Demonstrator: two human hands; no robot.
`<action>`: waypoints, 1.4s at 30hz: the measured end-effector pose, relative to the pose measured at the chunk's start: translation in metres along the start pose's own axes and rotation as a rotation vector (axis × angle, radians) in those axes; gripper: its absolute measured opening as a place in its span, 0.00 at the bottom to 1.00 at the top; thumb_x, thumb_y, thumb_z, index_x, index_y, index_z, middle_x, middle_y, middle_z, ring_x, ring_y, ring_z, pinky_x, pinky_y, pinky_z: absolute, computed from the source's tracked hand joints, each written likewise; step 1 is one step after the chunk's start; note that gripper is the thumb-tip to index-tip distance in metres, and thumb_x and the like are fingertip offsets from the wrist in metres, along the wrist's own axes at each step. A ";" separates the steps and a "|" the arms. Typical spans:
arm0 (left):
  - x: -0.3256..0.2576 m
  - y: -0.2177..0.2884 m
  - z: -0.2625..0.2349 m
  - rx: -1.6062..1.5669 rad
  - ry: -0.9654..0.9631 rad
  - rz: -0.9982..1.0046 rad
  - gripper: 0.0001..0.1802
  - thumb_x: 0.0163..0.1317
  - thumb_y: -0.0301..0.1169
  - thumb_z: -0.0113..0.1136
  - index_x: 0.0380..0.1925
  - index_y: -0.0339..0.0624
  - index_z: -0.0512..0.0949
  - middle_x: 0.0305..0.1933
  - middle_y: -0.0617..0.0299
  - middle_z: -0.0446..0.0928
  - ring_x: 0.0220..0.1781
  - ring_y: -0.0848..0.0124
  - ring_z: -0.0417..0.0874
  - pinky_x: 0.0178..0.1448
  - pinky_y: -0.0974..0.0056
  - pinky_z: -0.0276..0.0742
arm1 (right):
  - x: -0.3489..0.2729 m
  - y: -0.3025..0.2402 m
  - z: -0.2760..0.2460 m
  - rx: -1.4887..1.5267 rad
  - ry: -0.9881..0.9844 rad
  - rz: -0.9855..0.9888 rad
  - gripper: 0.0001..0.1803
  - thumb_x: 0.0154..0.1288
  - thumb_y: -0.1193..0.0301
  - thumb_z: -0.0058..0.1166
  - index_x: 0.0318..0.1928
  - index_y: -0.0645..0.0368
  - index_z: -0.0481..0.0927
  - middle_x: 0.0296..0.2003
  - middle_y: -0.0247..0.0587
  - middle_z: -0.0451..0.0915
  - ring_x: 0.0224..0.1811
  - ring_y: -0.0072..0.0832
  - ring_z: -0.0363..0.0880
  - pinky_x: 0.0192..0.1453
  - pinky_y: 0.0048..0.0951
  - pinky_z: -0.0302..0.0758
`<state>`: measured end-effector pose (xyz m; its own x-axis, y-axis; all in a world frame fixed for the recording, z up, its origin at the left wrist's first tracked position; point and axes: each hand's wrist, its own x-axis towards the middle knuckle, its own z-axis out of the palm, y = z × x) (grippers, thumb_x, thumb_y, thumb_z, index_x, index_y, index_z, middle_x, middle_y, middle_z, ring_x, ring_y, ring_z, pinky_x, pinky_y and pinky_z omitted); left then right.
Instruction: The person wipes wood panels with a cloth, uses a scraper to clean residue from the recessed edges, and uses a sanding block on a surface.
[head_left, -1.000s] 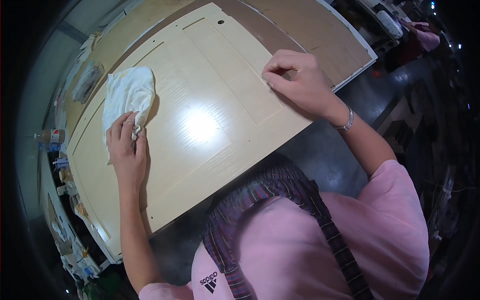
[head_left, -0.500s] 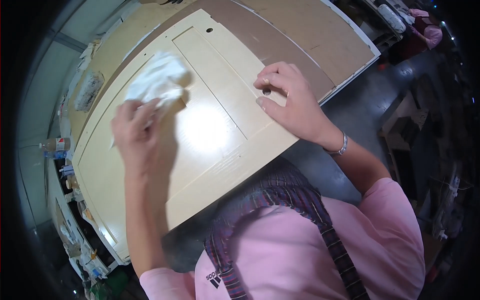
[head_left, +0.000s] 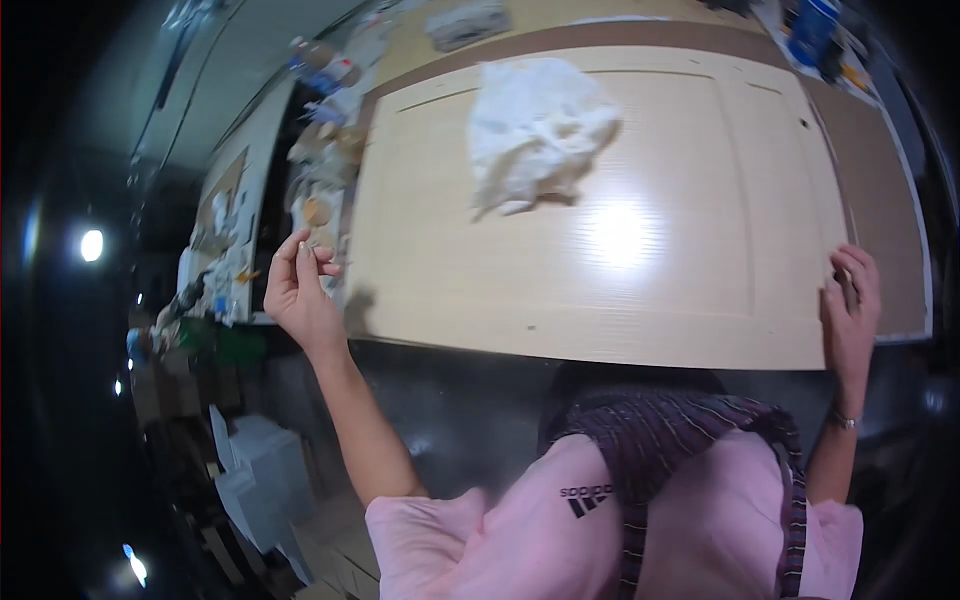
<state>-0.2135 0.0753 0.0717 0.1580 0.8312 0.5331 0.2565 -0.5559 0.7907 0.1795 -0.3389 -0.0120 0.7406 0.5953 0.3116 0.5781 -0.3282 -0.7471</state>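
At 9 o'clock off the panel (head_left: 600,250): left hand (head_left: 300,295) raised, empty, fingers loosely curled | right hand (head_left: 850,320) flat, open on panel's 3 o'clock corner | white cloth (head_left: 535,135) at 12 o'clock, well apart from both.

A white cloth (head_left: 535,130) is seen on the glossy cream panel (head_left: 620,270); a brown board (head_left: 880,190) is shown beneath; pink shirt (head_left: 700,530), purple-striped apron (head_left: 660,435).

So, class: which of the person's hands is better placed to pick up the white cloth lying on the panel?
Probably the left. The left hand is raised free beside the panel, nearer the white cloth. The right hand rests on the panel's far right corner.
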 end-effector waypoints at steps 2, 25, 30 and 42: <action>0.023 -0.034 -0.059 0.031 0.136 -0.070 0.10 0.74 0.27 0.52 0.44 0.32 0.81 0.27 0.63 0.79 0.25 0.81 0.74 0.32 0.75 0.71 | -0.004 0.025 -0.003 -0.091 0.044 -0.002 0.20 0.68 0.79 0.51 0.60 0.63 0.74 0.61 0.44 0.70 0.65 0.34 0.70 0.70 0.35 0.66; 0.141 -0.437 -0.180 0.792 -0.119 -0.403 0.18 0.61 0.30 0.61 0.52 0.40 0.82 0.50 0.47 0.83 0.53 0.50 0.84 0.58 0.53 0.78 | 0.008 0.033 -0.015 -0.837 0.190 0.469 0.29 0.75 0.52 0.41 0.46 0.69 0.80 0.32 0.59 0.80 0.35 0.50 0.77 0.45 0.44 0.72; 0.138 -0.452 -0.198 0.700 -0.126 -0.486 0.14 0.61 0.32 0.62 0.47 0.45 0.83 0.43 0.49 0.85 0.46 0.51 0.86 0.51 0.52 0.79 | 0.006 0.059 -0.025 -0.817 0.221 0.400 0.28 0.74 0.54 0.42 0.43 0.73 0.77 0.33 0.64 0.78 0.36 0.52 0.77 0.46 0.45 0.72; 0.163 -0.393 -0.173 1.142 -0.380 -0.160 0.07 0.63 0.31 0.58 0.37 0.45 0.84 0.40 0.49 0.83 0.45 0.49 0.84 0.48 0.50 0.78 | -0.001 0.052 -0.032 -0.791 0.186 0.484 0.27 0.75 0.55 0.43 0.45 0.73 0.78 0.34 0.63 0.81 0.36 0.49 0.80 0.45 0.42 0.73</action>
<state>-0.4533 0.4274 -0.1001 0.2681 0.9464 0.1802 0.9612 -0.2754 0.0163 0.2199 -0.3798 -0.0318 0.9642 0.1602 0.2114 0.2077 -0.9517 -0.2261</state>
